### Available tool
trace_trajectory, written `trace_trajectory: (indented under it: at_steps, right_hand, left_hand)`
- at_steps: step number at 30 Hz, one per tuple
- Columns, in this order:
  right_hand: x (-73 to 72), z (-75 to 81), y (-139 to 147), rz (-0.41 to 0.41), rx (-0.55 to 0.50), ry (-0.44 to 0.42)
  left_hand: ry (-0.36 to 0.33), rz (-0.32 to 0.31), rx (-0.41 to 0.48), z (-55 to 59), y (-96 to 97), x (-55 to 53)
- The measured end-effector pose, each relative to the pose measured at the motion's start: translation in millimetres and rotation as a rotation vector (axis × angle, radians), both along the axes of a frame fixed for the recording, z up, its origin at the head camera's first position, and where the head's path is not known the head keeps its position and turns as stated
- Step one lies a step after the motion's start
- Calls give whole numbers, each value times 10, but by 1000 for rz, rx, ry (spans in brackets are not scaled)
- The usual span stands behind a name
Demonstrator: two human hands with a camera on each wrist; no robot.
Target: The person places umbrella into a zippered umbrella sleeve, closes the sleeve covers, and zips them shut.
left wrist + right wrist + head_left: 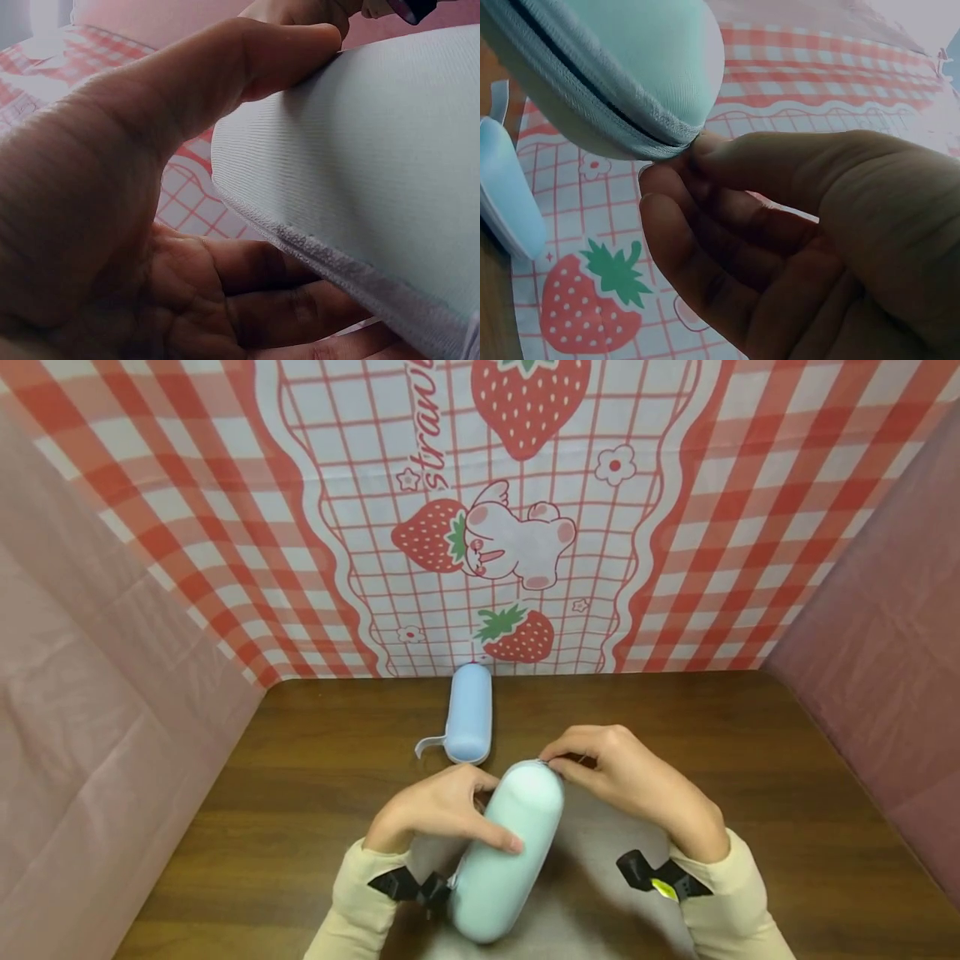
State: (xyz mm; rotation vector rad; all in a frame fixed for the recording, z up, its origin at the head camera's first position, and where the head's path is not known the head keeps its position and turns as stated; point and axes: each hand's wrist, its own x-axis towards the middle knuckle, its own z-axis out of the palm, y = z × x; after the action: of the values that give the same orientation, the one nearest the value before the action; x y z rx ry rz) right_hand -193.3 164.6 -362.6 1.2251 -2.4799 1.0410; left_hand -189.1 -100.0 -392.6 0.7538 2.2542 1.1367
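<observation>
A long, rounded mint-green zippered case (513,852) is tilted over the near part of the table. My left hand (446,806) grips it from the left side, thumb across its top face and fingers underneath. In the left wrist view the case's zipper edge (300,247) runs above those fingers. At the far end of the case, my right hand (637,777) pinches the zipper end between thumb and index finger. The right wrist view shows a dark line along the zipper band (592,79), ending at these fingertips, which hide the pull itself.
A light blue case (470,714) with a small strap (429,743) lies behind my hands, near the back edge of the wooden table (315,760). A red-and-white strawberry cloth (517,485) hangs behind the table, with pink cloth (97,693) at both sides.
</observation>
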Motion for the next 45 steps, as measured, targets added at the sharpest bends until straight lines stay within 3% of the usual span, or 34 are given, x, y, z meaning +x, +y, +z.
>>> trace_trajectory:
  at_steps: [6, 18, 33, 39, 45]
  right_hand:
    - [17, -3, -39, -12, 5, 87]
    - [-69, -53, -61, 33, -85, 264]
    - [-176, -140, -43, 11, -68, 279]
    - [-210, -160, -24, 16, -45, 274]
    - [-230, -163, -9, 4, -15, 323]
  left_hand:
    - [-7, -4, 1, 5, -11, 5]
    - [-89, -8, 66, -16, 17, 6]
    - [-29, 119, 29, -138, 143, -38]
    - [-36, 117, 31, -152, 158, -52]
    - [-12, 105, 11, -159, 158, -68]
